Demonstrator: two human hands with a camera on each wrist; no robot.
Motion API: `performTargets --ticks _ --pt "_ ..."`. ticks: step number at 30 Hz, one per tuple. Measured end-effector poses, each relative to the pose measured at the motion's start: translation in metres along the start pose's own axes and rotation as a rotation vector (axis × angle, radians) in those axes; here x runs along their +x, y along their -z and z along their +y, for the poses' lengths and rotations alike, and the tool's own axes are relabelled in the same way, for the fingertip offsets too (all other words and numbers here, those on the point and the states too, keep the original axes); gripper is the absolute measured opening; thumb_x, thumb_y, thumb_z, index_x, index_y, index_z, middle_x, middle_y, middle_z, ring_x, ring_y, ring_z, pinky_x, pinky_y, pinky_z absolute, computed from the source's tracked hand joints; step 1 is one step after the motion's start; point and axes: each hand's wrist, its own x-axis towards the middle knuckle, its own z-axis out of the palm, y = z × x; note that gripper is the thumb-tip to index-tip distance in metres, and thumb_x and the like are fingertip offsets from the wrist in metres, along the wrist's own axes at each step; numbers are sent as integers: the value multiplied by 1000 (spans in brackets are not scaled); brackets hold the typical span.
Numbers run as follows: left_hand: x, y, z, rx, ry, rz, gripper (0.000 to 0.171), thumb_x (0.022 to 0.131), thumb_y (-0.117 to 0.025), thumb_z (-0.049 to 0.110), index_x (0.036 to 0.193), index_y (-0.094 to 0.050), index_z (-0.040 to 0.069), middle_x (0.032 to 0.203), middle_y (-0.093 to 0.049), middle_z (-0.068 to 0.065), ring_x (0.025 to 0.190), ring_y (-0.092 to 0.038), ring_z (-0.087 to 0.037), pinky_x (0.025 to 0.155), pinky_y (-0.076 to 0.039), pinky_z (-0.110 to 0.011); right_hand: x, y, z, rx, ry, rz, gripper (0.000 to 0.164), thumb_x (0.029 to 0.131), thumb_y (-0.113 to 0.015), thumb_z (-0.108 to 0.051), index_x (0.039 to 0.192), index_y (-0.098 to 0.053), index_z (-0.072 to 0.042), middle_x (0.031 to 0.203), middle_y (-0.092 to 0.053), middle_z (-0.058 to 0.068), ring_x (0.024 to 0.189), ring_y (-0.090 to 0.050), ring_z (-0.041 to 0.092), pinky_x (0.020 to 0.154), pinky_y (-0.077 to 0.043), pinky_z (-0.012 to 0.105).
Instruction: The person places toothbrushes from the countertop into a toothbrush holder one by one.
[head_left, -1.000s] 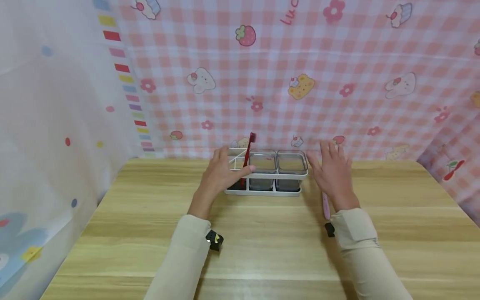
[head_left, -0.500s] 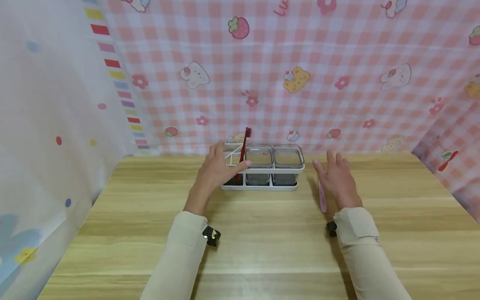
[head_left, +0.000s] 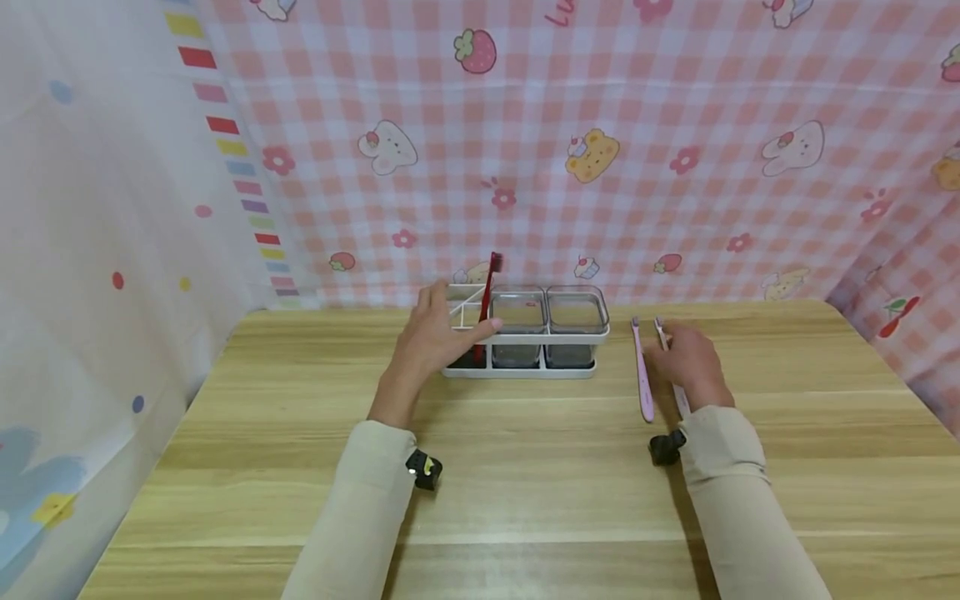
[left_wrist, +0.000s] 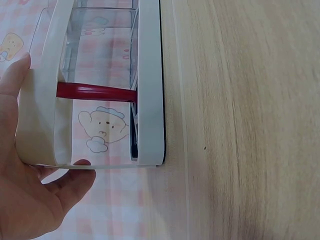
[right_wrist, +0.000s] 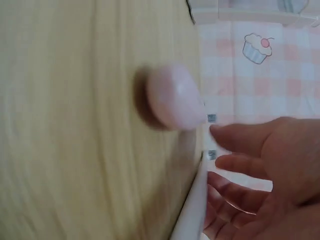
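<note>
At the back of the table stands a white toothbrush holder (head_left: 536,340). A red toothbrush (head_left: 485,304) leans in its left part, and two clear square cups (head_left: 576,312) fill the rest. My left hand (head_left: 427,343) grips the holder's left end, thumb along the front rim, fingers round the end in the left wrist view. A pink toothbrush (head_left: 643,383) and a white toothbrush (head_left: 681,402) lie on the right. My right hand (head_left: 693,360) hovers over the white one, partly hiding it. In the right wrist view, gaps show between its thumb and fingers, which hold nothing.
The wooden table (head_left: 510,492) runs back to a pink checked cloth (head_left: 525,150) behind the holder. A pale cloth (head_left: 112,250) hangs on the left. A small black wrist camera (head_left: 425,469) sits at the left cuff.
My right hand has moved from beside the holder rightward and lower, uncovering the pink toothbrush and coming over the white one. Its fingers have bent. My left hand stays on the holder.
</note>
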Motion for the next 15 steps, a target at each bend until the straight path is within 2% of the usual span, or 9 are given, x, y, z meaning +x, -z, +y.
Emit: performTargets --ticks 2,5,8,11,15 --pt "0 0 0 -1 -1 1 117 81 -64 77 162 -15 8 164 -21 -15 145 -32 -38 110 -34 -63 1 -1 2 3 -1 11 21 94 -62 -15 97 -59 6 79 -57 19 73 -51 33 64 -44 42" --pt "1 0 -1 2 0 3 118 81 -64 78 162 -15 8 164 -20 -15 145 -32 -37 110 -34 -62 3 -3 4 0 5 30 19 94 -65 -12 82 -54 -1 67 -51 9 64 -49 27 56 -40 35" --pt "1 0 -2 -2 2 1 118 81 -63 78 162 -14 8 164 -20 -15 145 -31 -37 110 -34 -63 5 -3 7 -18 12 33 17 94 -66 -12 86 -58 0 70 -56 10 65 -51 28 56 -39 35" --pt "1 0 -1 -5 3 -3 118 81 -63 78 162 -14 8 164 -20 -15 146 -31 -38 109 -35 -63 5 -1 10 -36 6 29 19 94 -65 -13 100 -64 5 85 -65 19 74 -56 33 61 -44 40" --pt "1 -1 0 -4 4 -4 117 81 -64 77 162 -15 8 165 -19 -15 146 -30 -38 110 -34 -64 4 2 13 -38 -22 35 30 91 -63 -14 113 -68 7 104 -68 25 87 -59 40 71 -48 47"
